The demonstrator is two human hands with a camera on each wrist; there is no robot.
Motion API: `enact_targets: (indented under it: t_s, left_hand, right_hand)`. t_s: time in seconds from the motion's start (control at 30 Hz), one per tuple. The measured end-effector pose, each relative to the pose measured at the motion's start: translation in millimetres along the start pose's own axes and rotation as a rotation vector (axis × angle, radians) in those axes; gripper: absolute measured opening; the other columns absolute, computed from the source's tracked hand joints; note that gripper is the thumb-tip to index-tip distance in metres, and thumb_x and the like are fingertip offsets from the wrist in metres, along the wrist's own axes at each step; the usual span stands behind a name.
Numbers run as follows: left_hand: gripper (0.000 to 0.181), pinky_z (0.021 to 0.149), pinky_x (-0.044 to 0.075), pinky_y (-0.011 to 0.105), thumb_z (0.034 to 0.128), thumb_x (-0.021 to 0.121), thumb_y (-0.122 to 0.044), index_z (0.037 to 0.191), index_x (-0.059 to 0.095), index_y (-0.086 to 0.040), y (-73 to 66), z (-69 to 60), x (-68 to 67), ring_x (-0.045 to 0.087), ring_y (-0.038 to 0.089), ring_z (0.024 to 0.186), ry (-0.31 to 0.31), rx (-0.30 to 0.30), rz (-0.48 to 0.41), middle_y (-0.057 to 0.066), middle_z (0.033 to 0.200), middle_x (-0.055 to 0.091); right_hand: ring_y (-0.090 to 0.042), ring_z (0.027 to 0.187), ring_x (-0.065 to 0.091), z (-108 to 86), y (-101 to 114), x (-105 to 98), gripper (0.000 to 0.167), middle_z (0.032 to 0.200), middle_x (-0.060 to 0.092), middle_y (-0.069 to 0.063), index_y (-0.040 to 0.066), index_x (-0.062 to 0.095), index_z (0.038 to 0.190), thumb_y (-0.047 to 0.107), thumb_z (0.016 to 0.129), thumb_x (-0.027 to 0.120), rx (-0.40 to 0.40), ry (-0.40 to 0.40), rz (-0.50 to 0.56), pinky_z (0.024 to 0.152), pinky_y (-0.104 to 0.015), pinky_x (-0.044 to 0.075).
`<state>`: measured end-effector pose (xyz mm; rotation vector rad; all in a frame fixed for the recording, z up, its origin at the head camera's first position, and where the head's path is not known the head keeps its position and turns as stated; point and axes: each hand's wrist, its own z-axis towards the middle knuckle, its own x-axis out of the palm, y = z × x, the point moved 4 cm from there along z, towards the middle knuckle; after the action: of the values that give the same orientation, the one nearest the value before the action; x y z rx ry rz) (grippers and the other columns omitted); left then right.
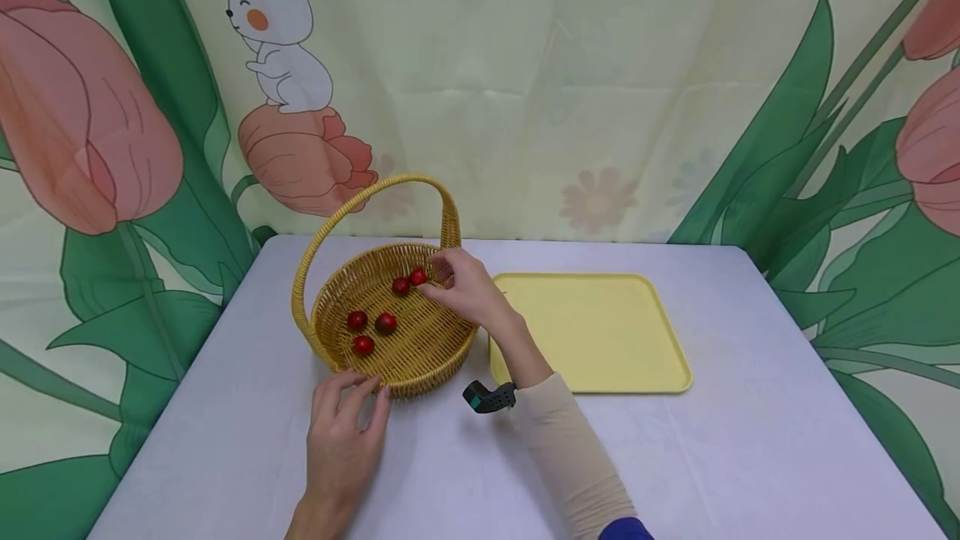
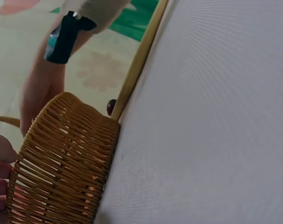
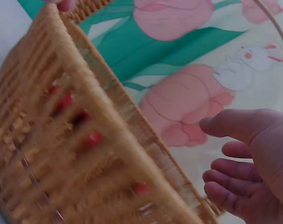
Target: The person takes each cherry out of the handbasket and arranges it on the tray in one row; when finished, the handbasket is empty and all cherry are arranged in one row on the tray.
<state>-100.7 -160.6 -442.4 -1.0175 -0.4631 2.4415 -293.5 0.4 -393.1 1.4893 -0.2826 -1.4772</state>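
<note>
Glossy round red fruits [image 1: 386, 323] lie in a golden wicker basket [image 1: 427, 380], left of centre. The left hand [image 1: 345, 440] rests relaxed on it, best steadying; the empty, spread right hand [image 1: 468, 286] should pinch gently.

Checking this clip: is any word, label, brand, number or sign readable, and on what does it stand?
None: no text shows on the basket, red fruits or yellow tray.
Any marking on the black wrist device is too small to read.
The backdrop shows only drawings, such as a rabbit.
</note>
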Motion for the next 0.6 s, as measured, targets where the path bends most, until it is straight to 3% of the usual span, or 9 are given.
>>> enact_targets:
  t_s: [0.13,0.27,0.37,0.6]
  left_hand:
    - [0.021,0.11,0.029,0.009,0.0831,0.078,-0.012,0.098,0.075,0.002,0.1,-1.0,0.2,0.058,0.031,0.111,-0.004,-0.009,-0.007,0.013,0.105,0.064]
    - [0.02,0.101,0.043,0.024,0.0821,0.079,-0.012,0.096,0.075,0.003,0.6,-0.3,-0.1,0.058,0.031,0.108,-0.023,-0.004,0.005,0.013,0.104,0.064]
    - [0.019,0.09,0.044,0.036,0.0814,0.078,-0.011,0.094,0.074,0.003,1.8,0.7,-1.3,0.057,0.032,0.104,-0.052,0.006,0.018,0.015,0.102,0.064]
    - [0.02,0.088,0.041,0.029,0.0823,0.078,-0.012,0.095,0.074,0.003,7.3,-0.4,-2.6,0.054,0.032,0.103,-0.071,-0.072,-0.014,0.016,0.102,0.06]
  right_hand:
    - [-0.024,0.103,0.064,5.9,5,15,0.049,0.119,0.065,-0.015,0.002,0.061,0.129,0.029,0.09,0.074,-0.011,0.036,-0.037,0.086,-0.034,0.055]
    - [-0.023,0.104,0.063,9.1,8,28,0.048,0.119,0.066,-0.014,0.002,0.061,0.129,0.028,0.09,0.074,-0.006,0.07,-0.04,0.088,-0.033,0.054]
    - [-0.022,0.105,0.062,10.2,9,37,0.048,0.122,0.065,-0.014,0.002,0.061,0.129,0.027,0.091,0.074,0.005,0.099,-0.033,0.089,-0.032,0.054]
    - [-0.018,0.105,0.061,13.7,8,53,0.045,0.12,0.064,-0.01,0.003,0.062,0.129,0.026,0.091,0.074,-0.015,0.125,-0.071,0.089,-0.027,0.053]
